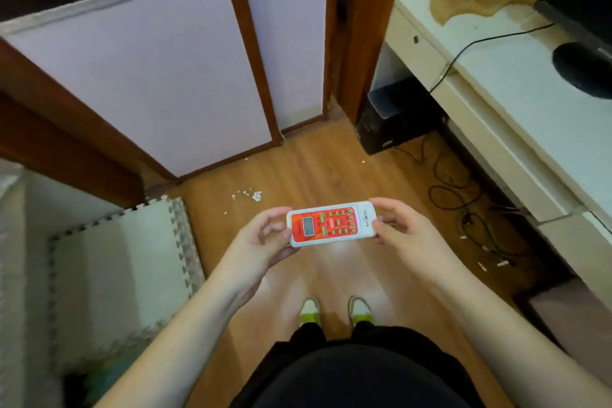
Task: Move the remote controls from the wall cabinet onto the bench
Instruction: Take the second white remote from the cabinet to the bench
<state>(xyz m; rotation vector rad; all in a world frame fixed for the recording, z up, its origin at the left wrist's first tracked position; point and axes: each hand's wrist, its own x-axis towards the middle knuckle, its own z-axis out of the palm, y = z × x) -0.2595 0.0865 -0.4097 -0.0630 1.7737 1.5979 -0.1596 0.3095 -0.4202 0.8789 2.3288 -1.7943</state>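
Observation:
A white remote control point(332, 223) with a red face, a small grey screen and several buttons lies crosswise in front of me, above the wooden floor. My left hand point(261, 242) grips its left end, fingers curled round the edge. My right hand point(402, 232) pinches its right end between thumb and fingers. Neither the wall cabinet nor a bench can be made out with certainty.
A white unit point(516, 93) with drawers runs along the right, with a black cable and a dark round object point(583, 68) on top. A black box point(397, 116) and tangled cables point(470, 209) lie on the floor. Foam mats point(116, 262) cover the left. Sliding doors point(149, 76) stand ahead.

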